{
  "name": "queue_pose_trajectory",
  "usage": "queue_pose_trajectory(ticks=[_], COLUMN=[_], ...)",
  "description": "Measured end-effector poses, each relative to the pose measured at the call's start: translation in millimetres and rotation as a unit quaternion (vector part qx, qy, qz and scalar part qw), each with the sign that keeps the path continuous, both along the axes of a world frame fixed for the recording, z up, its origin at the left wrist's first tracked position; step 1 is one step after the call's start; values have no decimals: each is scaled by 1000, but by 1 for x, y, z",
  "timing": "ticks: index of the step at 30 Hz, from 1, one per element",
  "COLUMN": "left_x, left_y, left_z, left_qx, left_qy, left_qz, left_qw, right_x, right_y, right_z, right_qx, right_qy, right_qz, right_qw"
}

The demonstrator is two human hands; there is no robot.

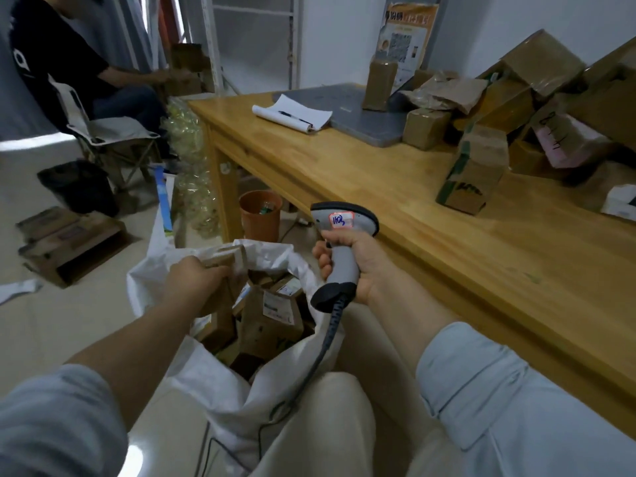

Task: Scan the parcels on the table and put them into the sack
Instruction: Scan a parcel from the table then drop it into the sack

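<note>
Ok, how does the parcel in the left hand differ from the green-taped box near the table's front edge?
The parcel is gripped by the left hand at the mouth of the sack; the green-taped box stands untouched on the table. The parcel looks flat and plain brown; the green-taped box is blockier, with green tape down one edge and dark markings. Both are brown cardboard.

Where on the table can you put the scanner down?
On the bare wood of the table along its near edge, between the notepad and the green-taped box, in front of the grey board. The far right corner is crowded with piled parcels.
</note>
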State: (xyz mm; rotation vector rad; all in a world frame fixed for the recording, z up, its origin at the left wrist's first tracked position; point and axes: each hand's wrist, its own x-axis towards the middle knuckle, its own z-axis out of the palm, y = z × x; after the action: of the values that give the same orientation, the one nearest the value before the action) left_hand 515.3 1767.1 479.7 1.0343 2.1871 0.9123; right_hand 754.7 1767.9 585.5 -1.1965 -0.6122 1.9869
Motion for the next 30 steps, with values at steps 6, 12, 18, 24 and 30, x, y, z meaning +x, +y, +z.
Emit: queue_pose_trajectory(ticks=[6,12,18,24,30], left_x=[0,24,64,128,238], left_y=[22,58,72,87,104], left_z=[-17,-28,-11,38,105], left_qx=[-59,-76,-38,113,219], left_qy=[112,238,230,174,116], left_qz=[-89,-147,-170,-218,-268], left_qw=[988,957,958,954,931], right_x=[-1,12,27,67,141], right_y=[14,27,25,14,7], right_z=[-25,-27,-14,17,44], right_qx=[-47,-50,-9,69,128], right_qy=[-3,5,1,9,21], right_qz=[-5,-29,-24,-57,-145], right_qw=[999,998,1000,996,981])
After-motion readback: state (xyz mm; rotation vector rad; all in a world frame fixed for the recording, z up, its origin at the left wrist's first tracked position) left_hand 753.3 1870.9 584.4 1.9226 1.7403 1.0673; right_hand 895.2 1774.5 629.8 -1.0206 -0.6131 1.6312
